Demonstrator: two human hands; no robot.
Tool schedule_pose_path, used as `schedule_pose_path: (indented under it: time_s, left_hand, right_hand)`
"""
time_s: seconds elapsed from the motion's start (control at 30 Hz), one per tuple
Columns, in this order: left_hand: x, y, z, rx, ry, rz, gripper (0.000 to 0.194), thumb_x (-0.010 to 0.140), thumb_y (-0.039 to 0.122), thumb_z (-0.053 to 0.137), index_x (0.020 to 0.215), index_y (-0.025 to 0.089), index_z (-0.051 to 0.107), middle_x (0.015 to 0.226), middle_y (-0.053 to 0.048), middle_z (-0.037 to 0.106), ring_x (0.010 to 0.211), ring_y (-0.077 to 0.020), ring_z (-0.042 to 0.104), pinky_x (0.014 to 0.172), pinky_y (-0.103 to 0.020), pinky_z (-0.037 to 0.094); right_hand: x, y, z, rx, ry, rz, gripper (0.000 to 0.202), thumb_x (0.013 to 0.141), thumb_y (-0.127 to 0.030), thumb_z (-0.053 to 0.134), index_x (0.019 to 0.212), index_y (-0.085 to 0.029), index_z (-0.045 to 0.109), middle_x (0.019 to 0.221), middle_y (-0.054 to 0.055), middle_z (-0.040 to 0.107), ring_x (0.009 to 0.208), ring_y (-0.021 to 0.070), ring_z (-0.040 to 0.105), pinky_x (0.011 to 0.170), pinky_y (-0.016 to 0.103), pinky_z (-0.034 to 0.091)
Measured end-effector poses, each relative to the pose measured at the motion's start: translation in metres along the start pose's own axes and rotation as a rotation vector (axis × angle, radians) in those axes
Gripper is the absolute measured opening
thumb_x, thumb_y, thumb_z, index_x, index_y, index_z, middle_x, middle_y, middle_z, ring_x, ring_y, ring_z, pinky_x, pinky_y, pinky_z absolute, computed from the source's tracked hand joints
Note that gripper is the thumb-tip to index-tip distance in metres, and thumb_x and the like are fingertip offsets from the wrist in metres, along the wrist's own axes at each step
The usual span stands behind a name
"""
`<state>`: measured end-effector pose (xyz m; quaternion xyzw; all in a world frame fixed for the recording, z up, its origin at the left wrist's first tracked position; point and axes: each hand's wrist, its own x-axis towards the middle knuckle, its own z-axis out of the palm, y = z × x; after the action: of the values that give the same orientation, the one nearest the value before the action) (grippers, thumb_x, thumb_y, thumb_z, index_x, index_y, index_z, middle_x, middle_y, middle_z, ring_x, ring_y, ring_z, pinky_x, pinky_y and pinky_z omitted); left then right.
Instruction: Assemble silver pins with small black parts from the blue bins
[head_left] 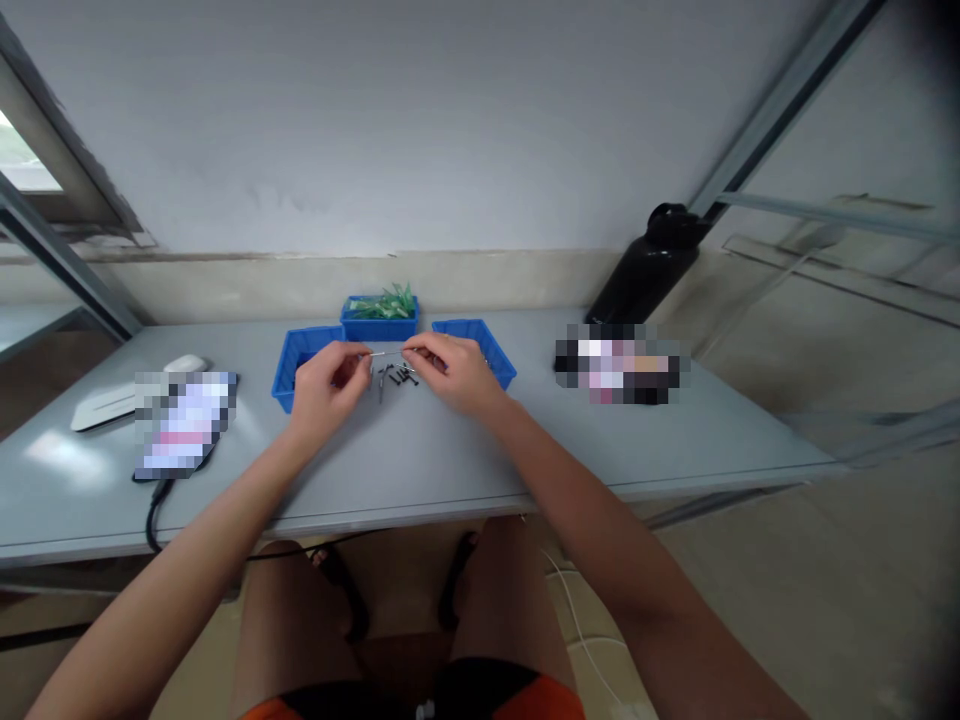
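My left hand [330,385] and my right hand [454,370] face each other above the table, fingertips pinched on the two ends of a thin metal rod [387,353]. Below them several dark screws [405,376] lie scattered on the grey tabletop. A blue bin [282,375] stands partly behind my left hand, and another blue bin [496,358] is partly covered by my right hand. Between and behind them sits a smaller blue bin [380,328] holding green plastic packets [390,303].
On the left lie a phone [186,425] with a black cable [154,515], a white flat object [109,405] and a white rounded object [185,364]. A black bottle [641,270] stands at the back right, near a blurred item [619,368]. The grey table [420,470] meets a wall.
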<state>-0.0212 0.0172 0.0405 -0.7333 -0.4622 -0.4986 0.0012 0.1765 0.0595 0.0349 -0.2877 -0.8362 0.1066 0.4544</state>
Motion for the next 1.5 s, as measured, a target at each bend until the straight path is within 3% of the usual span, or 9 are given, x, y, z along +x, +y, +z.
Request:
schedule_pose_path:
  time_s: [0.27, 0.5, 0.8, 1.0, 1.13, 1.3, 1.5]
  left_hand:
    - [-0.001, -0.002, 0.005, -0.007, -0.079, 0.021, 0.019, 0.089, 0.032, 0.056, 0.096, 0.019, 0.067, 0.067, 0.001, 0.060, 0.055, -0.0101, 0.050, 0.055, -0.022, 0.042]
    - [-0.003, -0.001, 0.005, 0.007, -0.071, 0.074, 0.021, 0.090, 0.034, 0.055, 0.093, 0.020, 0.070, 0.072, -0.002, 0.065, 0.066, -0.0137, 0.057, 0.061, -0.025, 0.045]
    - [-0.002, -0.004, 0.006, 0.015, -0.062, 0.113, 0.021, 0.090, 0.033, 0.056, 0.089, 0.020, 0.072, 0.067, -0.002, 0.063, 0.063, -0.0132, 0.055, 0.059, -0.025, 0.044]
    - [0.000, -0.006, 0.004, 0.074, 0.010, 0.065, 0.016, 0.089, 0.031, 0.057, 0.089, 0.020, 0.069, 0.092, -0.006, 0.064, 0.070, -0.0126, 0.056, 0.059, -0.025, 0.047]
    - [0.001, -0.007, 0.004, 0.095, -0.097, 0.102, 0.013, 0.088, 0.028, 0.056, 0.087, 0.020, 0.066, 0.096, -0.006, 0.063, 0.086, -0.0170, 0.059, 0.070, -0.028, 0.051]
    - [-0.001, -0.006, 0.005, 0.119, -0.198, 0.143, 0.013, 0.089, 0.026, 0.054, 0.086, 0.020, 0.066, 0.091, -0.005, 0.062, 0.087, -0.0175, 0.059, 0.081, -0.031, 0.052]
    - [0.002, -0.007, 0.001, 0.115, -0.173, 0.140, 0.013, 0.088, 0.027, 0.057, 0.085, 0.020, 0.068, 0.091, -0.005, 0.062, 0.086, -0.0182, 0.059, 0.080, -0.032, 0.052]
  right_hand:
    - [-0.001, -0.006, 0.002, -0.018, 0.068, 0.069, 0.033, 0.100, -0.039, 0.039, 0.101, -0.020, 0.065, 0.083, 0.004, 0.066, 0.070, 0.0141, 0.056, 0.068, 0.028, 0.043]
    - [0.000, -0.008, 0.009, 0.016, -0.035, 0.001, 0.032, 0.100, -0.039, 0.041, 0.096, -0.019, 0.065, 0.078, 0.003, 0.064, 0.070, 0.0137, 0.055, 0.069, 0.026, 0.040]
    - [-0.002, -0.005, 0.016, 0.014, -0.164, -0.058, 0.024, 0.098, -0.031, 0.045, 0.088, -0.019, 0.063, 0.076, 0.001, 0.062, 0.072, 0.0137, 0.055, 0.070, 0.025, 0.040]
    - [0.001, -0.006, 0.007, 0.018, -0.092, 0.055, 0.025, 0.096, -0.038, 0.049, 0.103, -0.019, 0.064, 0.080, 0.002, 0.065, 0.068, 0.0134, 0.055, 0.068, 0.026, 0.041]
    - [0.001, -0.006, 0.004, 0.046, -0.073, 0.066, 0.028, 0.096, -0.040, 0.047, 0.100, -0.019, 0.065, 0.080, 0.003, 0.066, 0.068, 0.0131, 0.055, 0.066, 0.026, 0.041]
    - [0.000, -0.002, 0.006, 0.048, -0.095, 0.037, 0.028, 0.097, -0.038, 0.045, 0.092, -0.019, 0.064, 0.081, 0.003, 0.065, 0.070, 0.0128, 0.055, 0.067, 0.026, 0.041]
    - [0.000, 0.001, 0.004, 0.035, -0.099, 0.058, 0.025, 0.096, -0.036, 0.046, 0.090, -0.019, 0.063, 0.075, 0.001, 0.063, 0.065, 0.0121, 0.052, 0.065, 0.025, 0.039]
